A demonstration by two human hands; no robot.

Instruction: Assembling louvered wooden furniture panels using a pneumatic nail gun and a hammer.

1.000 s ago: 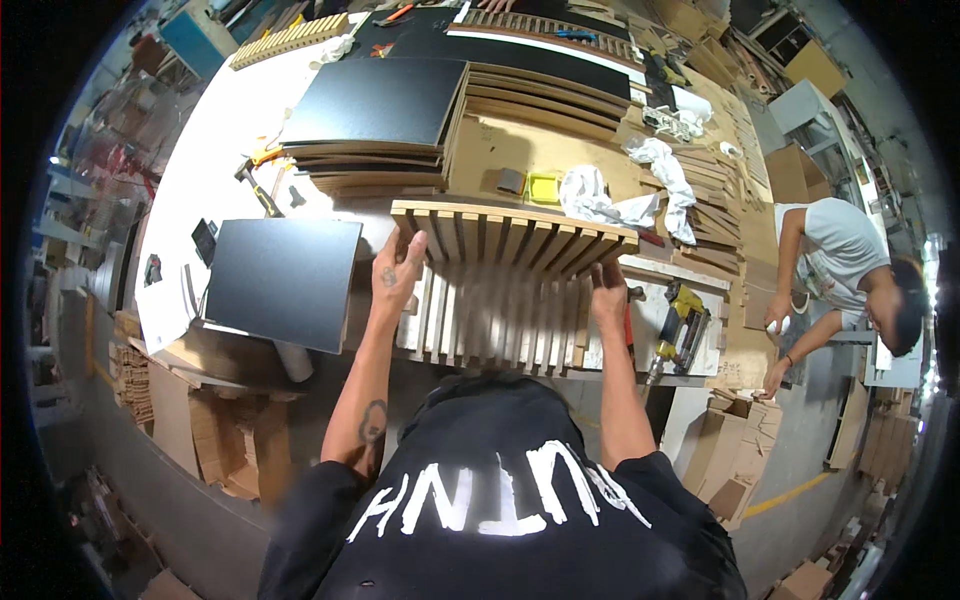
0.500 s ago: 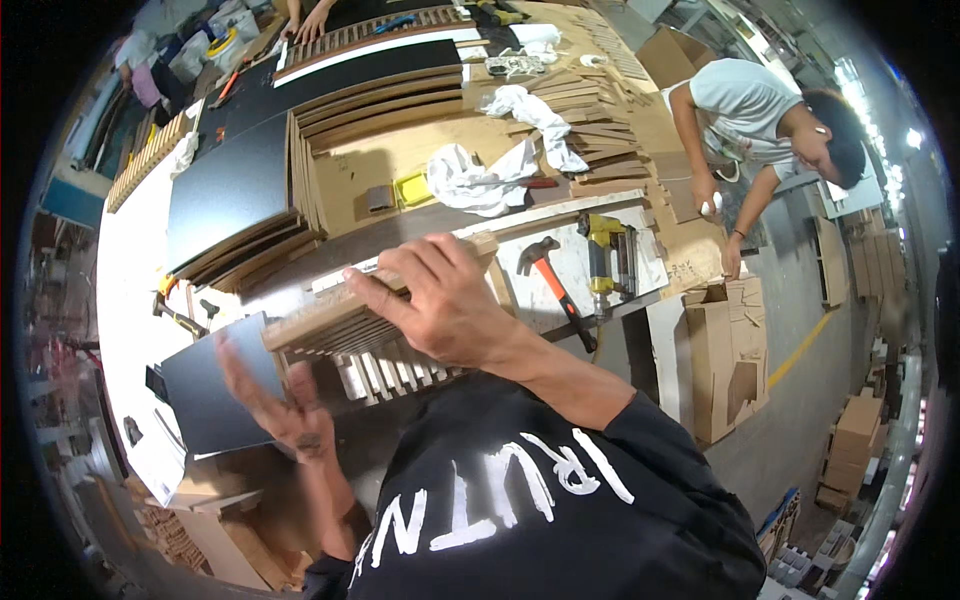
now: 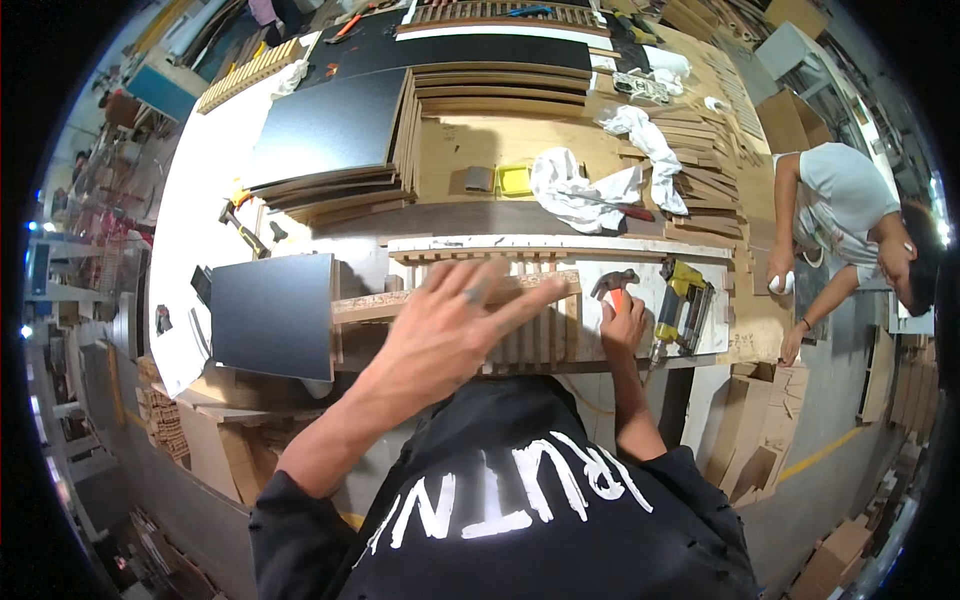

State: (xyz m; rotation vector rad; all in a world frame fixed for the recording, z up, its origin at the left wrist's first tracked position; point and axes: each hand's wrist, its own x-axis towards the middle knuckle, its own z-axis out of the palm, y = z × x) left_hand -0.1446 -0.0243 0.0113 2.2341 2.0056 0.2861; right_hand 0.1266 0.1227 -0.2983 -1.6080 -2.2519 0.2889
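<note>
Left hand flat on the slats, right hand on the hammer.

Nearest, the left hand [image 3: 450, 320] lies open, fingers spread, pressing a pale chipboard strip [image 3: 455, 297] across the slatted wooden panel [image 3: 530, 330] on the counter [image 3: 200, 200]. Just right, the right hand [image 3: 622, 325] is curled closed around a red-handled claw hammer [image 3: 612, 285]. Beside it rests a yellow nail gun [image 3: 680, 300]. Farther back lie white crumpled rags [image 3: 580, 190] and stacked dark boards [image 3: 330, 135].

A single head-worn fisheye view looks steeply down from close above the workbench [image 3: 300, 215], forearms entering from the lower edge, straight edges bending toward the rim.
</note>
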